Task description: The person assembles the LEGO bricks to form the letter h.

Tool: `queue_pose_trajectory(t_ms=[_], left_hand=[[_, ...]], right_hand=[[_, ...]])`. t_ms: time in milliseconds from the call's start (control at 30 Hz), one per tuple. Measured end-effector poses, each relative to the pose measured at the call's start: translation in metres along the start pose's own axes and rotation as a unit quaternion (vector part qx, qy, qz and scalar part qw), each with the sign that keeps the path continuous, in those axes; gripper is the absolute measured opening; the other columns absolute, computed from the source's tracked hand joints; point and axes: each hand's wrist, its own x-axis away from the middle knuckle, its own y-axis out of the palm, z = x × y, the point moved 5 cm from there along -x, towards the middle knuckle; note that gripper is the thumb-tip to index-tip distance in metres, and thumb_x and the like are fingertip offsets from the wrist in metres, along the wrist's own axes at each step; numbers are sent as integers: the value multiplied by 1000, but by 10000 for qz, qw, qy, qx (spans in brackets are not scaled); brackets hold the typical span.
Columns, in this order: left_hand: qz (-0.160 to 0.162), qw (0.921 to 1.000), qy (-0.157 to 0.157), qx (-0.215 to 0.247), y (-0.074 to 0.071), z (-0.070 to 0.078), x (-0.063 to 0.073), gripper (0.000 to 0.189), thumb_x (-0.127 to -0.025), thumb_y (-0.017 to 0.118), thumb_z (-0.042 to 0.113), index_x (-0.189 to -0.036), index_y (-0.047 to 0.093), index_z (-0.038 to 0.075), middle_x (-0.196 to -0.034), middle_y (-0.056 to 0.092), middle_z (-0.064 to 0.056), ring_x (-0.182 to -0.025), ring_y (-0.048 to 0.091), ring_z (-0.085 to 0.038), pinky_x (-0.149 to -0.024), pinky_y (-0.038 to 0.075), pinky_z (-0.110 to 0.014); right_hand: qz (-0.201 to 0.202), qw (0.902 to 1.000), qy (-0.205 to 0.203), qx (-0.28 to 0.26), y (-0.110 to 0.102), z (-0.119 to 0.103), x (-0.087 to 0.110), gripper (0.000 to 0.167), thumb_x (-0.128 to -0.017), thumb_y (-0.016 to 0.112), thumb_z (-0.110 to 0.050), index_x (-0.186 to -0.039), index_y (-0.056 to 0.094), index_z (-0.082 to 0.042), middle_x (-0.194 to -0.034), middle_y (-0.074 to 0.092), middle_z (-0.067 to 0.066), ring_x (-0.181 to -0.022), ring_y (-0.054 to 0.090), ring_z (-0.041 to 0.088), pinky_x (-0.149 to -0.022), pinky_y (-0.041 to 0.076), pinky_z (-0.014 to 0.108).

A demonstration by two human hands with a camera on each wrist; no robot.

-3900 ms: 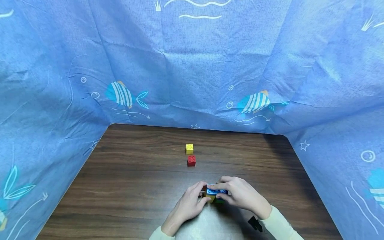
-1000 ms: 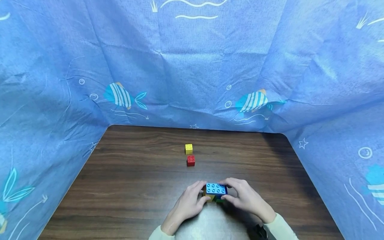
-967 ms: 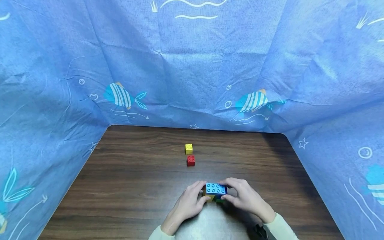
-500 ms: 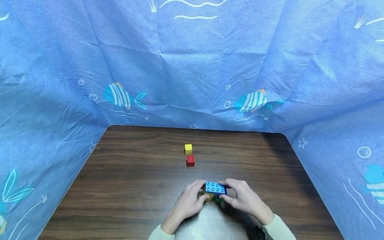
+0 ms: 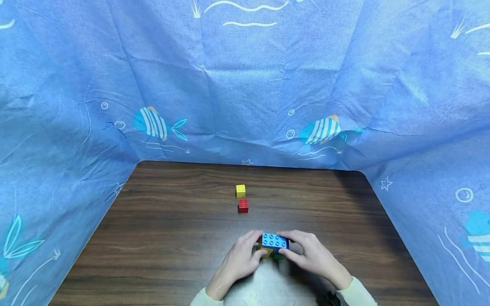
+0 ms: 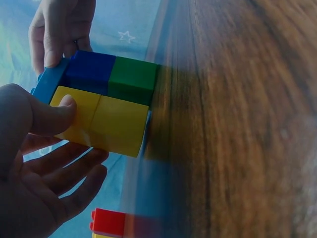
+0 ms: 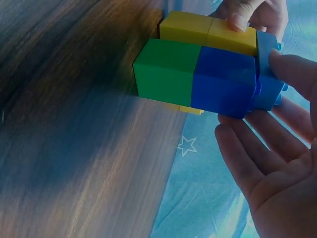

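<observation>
A stack of toy building bricks stands on the table between both hands. A light blue brick [image 5: 275, 241], studs up, bridges two columns: two yellow bricks [image 6: 119, 126] on the left, a dark blue brick [image 7: 223, 79] over a green brick [image 7: 166, 74] on the right. My left hand [image 5: 243, 257] grips the left side, thumb on the upper yellow brick and fingers behind. From the right, my right hand [image 5: 314, 257] pinches the upper part, its thumb at the light blue brick's edge and fingers behind the stack.
Beyond the stack, a small red brick [image 5: 243, 206] sits on the brown wood-grain table [image 5: 172, 221], with a small yellow brick [image 5: 240, 191] just behind it. A blue fish-patterned cloth [image 5: 245, 85] hangs around the table's back and sides.
Several seconds ago my right fingers lay over the light blue brick's top; they have since shifted to its right side, baring the studs. Over the last second, both hands stay almost still.
</observation>
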Motion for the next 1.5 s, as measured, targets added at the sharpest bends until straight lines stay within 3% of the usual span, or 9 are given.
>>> queue_pose_trajectory(t_ms=[367,667,833,1033,1233,1500], left_hand=[[-78,10000,-43,39,-1,-2,-2,37,-93,72,18,-128,62,17,-117,67,4,-107,64,-8,-93,55,-34],[96,10000,2,-25,-5,-2,-4,38,-92,73,16,-128,62,14,-117,68,1,-107,66,-13,-92,56,-36],[80,10000,46,-33,-3,-1,-2,40,-92,73,16,-129,62,14,-118,68,1,-108,66,-12,-93,56,-35],[137,9999,87,-26,-1,-1,0,40,-91,74,15,-129,62,13,-117,68,1,-107,66,-12,-93,56,-35],[84,10000,-31,-7,-1,-2,-2,40,-91,74,16,-129,62,14,-117,68,2,-108,65,-10,-94,55,-34],[-57,9999,-127,42,1,-2,-2,40,-92,73,16,-130,61,16,-118,67,3,-109,64,-9,-95,55,-35]], right_hand=[[-38,9991,302,-305,0,2,-3,32,-93,73,-31,-122,69,-16,-111,74,-4,-92,65,1,-77,58,26],[39,9989,427,-169,0,1,-8,33,-93,74,-33,-124,69,-22,-110,72,-10,-91,64,-1,-76,60,32],[-25,9988,485,-70,1,0,-4,38,-90,78,-30,-126,68,-20,-112,72,-8,-91,63,1,-75,59,31],[320,9950,917,217,3,0,-1,28,-94,72,-41,-120,72,-31,-105,70,-23,-90,56,-1,-74,50,27],[678,9807,1714,-653,3,5,-3,17,-92,76,-32,-109,76,-29,-81,65,-14,-65,53,3,-57,45,24],[543,9372,2873,-1904,12,8,-2,22,-88,79,-24,-104,78,-9,-69,66,6,-57,56,7,-52,44,22]])
